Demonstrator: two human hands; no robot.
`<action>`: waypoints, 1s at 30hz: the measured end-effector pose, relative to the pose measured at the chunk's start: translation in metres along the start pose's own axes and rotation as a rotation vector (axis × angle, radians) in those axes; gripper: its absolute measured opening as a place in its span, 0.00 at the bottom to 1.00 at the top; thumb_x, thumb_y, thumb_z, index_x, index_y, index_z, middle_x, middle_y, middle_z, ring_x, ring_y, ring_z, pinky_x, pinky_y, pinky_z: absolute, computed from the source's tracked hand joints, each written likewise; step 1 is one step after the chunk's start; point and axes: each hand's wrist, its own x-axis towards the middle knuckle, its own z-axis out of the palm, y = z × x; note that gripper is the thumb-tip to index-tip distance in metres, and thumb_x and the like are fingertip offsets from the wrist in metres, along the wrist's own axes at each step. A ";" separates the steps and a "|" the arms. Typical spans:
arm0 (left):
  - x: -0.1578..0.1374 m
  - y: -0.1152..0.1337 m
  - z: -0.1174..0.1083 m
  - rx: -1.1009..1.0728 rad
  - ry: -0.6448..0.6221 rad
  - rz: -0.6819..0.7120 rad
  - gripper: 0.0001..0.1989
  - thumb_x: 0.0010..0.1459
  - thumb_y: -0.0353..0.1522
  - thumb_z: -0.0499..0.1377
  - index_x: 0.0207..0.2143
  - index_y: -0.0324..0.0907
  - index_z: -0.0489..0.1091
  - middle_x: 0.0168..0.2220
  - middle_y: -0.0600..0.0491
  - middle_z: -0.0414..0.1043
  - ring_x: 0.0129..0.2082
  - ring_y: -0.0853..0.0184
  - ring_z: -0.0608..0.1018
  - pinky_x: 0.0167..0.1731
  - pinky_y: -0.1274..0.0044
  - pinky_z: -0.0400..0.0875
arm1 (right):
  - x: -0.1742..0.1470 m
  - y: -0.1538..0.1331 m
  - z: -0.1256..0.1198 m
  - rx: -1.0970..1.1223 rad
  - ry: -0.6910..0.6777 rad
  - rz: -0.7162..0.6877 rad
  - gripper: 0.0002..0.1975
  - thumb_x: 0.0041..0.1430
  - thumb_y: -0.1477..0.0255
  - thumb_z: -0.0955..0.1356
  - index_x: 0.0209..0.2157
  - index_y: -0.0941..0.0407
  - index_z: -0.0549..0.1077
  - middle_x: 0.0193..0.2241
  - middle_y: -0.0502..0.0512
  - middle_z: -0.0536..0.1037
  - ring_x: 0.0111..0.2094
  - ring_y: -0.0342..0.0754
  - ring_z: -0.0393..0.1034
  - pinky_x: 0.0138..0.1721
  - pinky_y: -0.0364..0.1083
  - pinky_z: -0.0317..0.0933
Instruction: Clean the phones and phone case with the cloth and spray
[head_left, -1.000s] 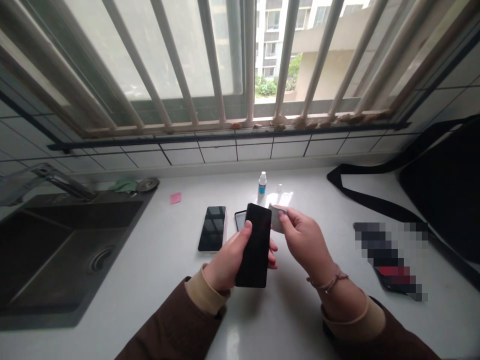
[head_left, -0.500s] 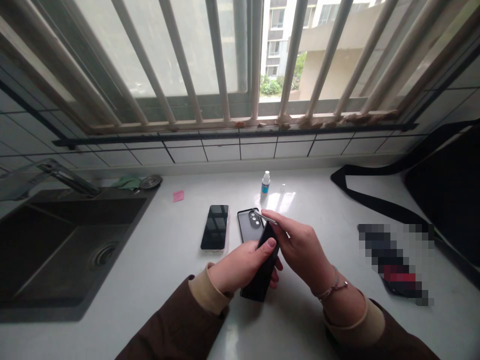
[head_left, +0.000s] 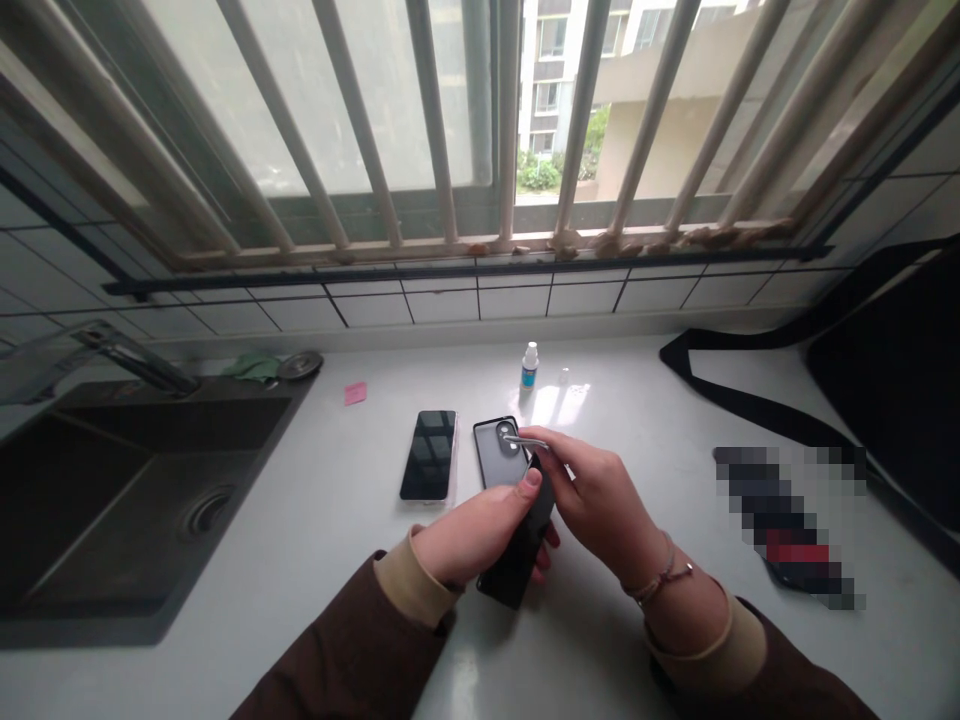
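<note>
Left grip (head_left: pixel 476 528) wraps the black phone (head_left: pixel 516 568), well apart from the sink edge (head_left: pixel 255 470).

The desk (head_left: pixel 337 560) looks smooth and glossy, the held phone (head_left: pixel 516 565) smooth, the flat-lying phone (head_left: pixel 429 455) glassy, and the bottle (head_left: pixel 529 368) near the far edge plastic.

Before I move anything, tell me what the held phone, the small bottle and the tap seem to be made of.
Held phone: possibly glass-fronted; its visible face is flat, smooth black, but little reflection shows.
Small bottle: probably plastic, judging by its smooth white top and body.
Tap: likely chromed metal; bright highlights run along its shiny grey body.
</note>
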 end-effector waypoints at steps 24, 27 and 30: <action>0.003 0.023 0.007 -0.825 0.237 0.278 0.19 0.74 0.41 0.57 0.44 0.33 0.79 0.37 0.41 0.82 0.39 0.61 0.86 0.44 0.75 0.81 | -0.006 -0.018 0.006 -0.065 -0.294 -0.543 0.16 0.71 0.83 0.63 0.54 0.58 0.76 0.64 0.56 0.77 0.74 0.53 0.56 0.76 0.57 0.54; 0.003 0.023 0.005 -0.851 0.247 0.270 0.17 0.72 0.41 0.59 0.41 0.35 0.78 0.36 0.41 0.81 0.37 0.62 0.85 0.41 0.75 0.82 | -0.005 -0.020 0.004 -0.035 -0.293 -0.554 0.16 0.70 0.84 0.63 0.52 0.59 0.76 0.63 0.57 0.77 0.74 0.53 0.57 0.75 0.57 0.55; 0.003 0.023 0.001 -0.884 0.271 0.263 0.23 0.71 0.46 0.59 0.36 0.34 0.76 0.32 0.42 0.79 0.32 0.62 0.84 0.37 0.74 0.83 | -0.004 -0.023 0.002 0.018 -0.292 -0.587 0.14 0.70 0.83 0.64 0.50 0.59 0.77 0.62 0.58 0.79 0.72 0.53 0.60 0.75 0.57 0.55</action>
